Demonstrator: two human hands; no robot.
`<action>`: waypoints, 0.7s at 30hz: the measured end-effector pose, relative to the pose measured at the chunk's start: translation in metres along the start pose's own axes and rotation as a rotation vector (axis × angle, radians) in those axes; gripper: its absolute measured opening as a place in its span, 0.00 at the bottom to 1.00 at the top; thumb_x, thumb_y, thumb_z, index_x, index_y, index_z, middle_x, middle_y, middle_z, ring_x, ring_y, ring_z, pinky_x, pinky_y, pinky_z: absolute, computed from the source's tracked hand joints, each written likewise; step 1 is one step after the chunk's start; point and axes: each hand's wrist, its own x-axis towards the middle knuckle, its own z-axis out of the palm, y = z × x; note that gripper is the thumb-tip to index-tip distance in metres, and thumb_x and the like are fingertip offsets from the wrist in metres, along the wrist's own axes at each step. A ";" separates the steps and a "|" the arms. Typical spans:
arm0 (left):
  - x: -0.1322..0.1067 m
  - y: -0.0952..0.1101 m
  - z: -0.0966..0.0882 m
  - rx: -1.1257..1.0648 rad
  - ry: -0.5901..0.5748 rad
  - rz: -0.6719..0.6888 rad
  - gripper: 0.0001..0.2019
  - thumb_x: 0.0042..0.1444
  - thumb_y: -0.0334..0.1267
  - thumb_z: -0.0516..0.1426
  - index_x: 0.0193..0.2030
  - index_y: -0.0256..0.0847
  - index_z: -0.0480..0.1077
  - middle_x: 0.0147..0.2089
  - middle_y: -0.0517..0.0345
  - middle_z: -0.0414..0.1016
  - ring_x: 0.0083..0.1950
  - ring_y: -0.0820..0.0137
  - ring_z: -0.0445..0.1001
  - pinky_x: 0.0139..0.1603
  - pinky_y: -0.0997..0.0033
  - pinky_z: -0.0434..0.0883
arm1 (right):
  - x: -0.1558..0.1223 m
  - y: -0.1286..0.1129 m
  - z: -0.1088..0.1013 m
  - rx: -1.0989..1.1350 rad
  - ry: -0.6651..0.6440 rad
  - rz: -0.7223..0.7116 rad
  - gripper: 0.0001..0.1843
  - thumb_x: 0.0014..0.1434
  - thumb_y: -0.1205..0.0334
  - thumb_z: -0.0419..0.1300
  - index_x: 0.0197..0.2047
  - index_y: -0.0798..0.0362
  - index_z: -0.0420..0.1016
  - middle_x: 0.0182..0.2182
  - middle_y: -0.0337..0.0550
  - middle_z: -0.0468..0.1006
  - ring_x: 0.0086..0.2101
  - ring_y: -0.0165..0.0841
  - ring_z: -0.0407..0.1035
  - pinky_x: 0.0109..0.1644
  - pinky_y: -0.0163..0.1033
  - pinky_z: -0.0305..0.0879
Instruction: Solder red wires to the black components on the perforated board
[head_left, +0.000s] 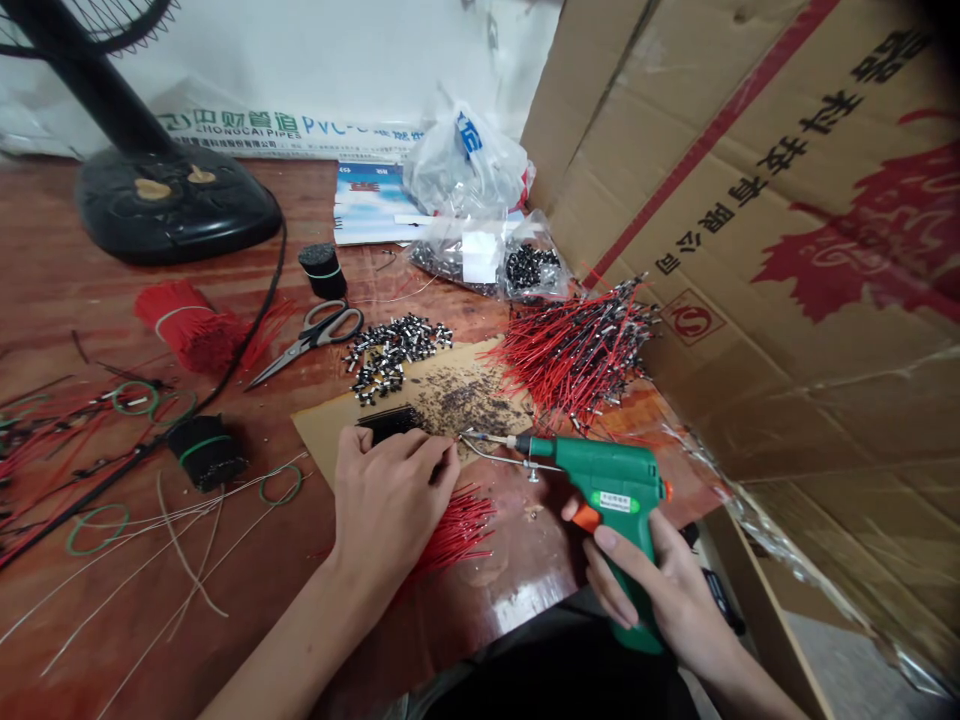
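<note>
My right hand grips the handle of a green soldering gun, its metal tip pointing left toward my left hand. My left hand rests knuckles up on a cardboard pad, fingers pinched together on something small I cannot make out, right by the gun's tip. Under that hand lies a bundle of short red wires. A pile of small metal parts sits just beyond the pad. A heap of red wires with metal ends lies to the right of it.
Scissors, a black fan base with its cable, another red wire bundle, black bundles and green rubber bands lie at left. Plastic bags of parts sit behind. A large cardboard box walls the right side.
</note>
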 end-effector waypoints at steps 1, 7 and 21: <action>0.000 0.000 0.000 0.002 -0.002 -0.001 0.10 0.61 0.38 0.56 0.31 0.48 0.76 0.26 0.68 0.74 0.28 0.73 0.67 0.40 0.61 0.53 | 0.000 0.000 0.000 -0.003 0.002 0.001 0.34 0.63 0.48 0.53 0.63 0.59 0.47 0.16 0.30 0.56 0.16 0.16 0.54 0.23 0.25 0.58; -0.001 0.000 -0.001 0.002 -0.009 -0.008 0.09 0.61 0.39 0.56 0.32 0.48 0.76 0.27 0.68 0.74 0.29 0.72 0.67 0.41 0.61 0.53 | -0.002 -0.001 0.000 0.003 -0.012 0.010 0.28 0.64 0.49 0.52 0.59 0.57 0.50 0.17 0.30 0.56 0.16 0.16 0.53 0.23 0.24 0.56; 0.000 0.000 0.001 -0.006 -0.011 -0.014 0.09 0.61 0.38 0.56 0.32 0.48 0.76 0.26 0.68 0.74 0.29 0.72 0.67 0.40 0.61 0.54 | 0.001 0.001 -0.002 0.048 -0.057 0.034 0.23 0.63 0.49 0.53 0.52 0.56 0.52 0.17 0.30 0.55 0.16 0.15 0.53 0.22 0.22 0.56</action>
